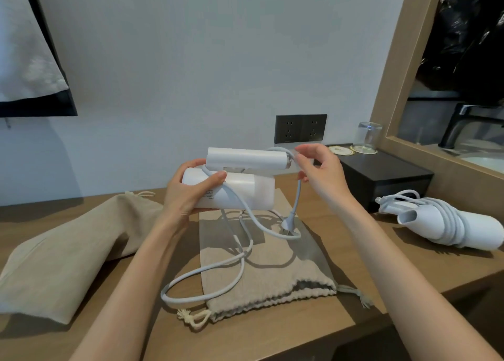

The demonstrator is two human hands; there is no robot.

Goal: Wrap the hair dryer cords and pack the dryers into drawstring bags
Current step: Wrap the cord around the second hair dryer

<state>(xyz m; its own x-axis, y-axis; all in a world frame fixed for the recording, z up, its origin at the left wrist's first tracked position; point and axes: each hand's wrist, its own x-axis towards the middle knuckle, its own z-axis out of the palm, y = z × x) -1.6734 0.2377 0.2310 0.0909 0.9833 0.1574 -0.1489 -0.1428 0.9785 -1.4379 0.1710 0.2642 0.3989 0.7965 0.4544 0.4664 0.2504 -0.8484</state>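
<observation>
1. Counter (32, 221): it carries both bags and one dryer. The other dryer is held above it.
2. Left bag (68, 265): lies lengthwise at far left with its drawstring end away from us. We cannot tell whether anything is inside.
3. Centre bag (272, 279): lies flat under the work, mouth toward us and gathered. It looks empty.
4. Wrapped dryer (469, 229): rests at right on the counter with its cord coiled round the body. We judge its wrapping done and its bagging not done.
5. Held dryer (251, 191): in the air over the centre bag, handle folded along the barrel.
6. Cord (297, 197): one pass crosses the barrel. The rest hangs and loops loose on the centre bag and over its left edge.
7. Left grip (188, 191): fingers curled round the barrel, thumb pressing the cord against it.
8. Right grip (321, 175): fingertips pinch the cord just beside the handle's end, other fingers relaxed.
9. Plug (287, 224): dangles below the right grip, just over the centre bag.
10. Estimate: about a quarter complete. Second wrap barely begun, both baggings outstanding.
</observation>
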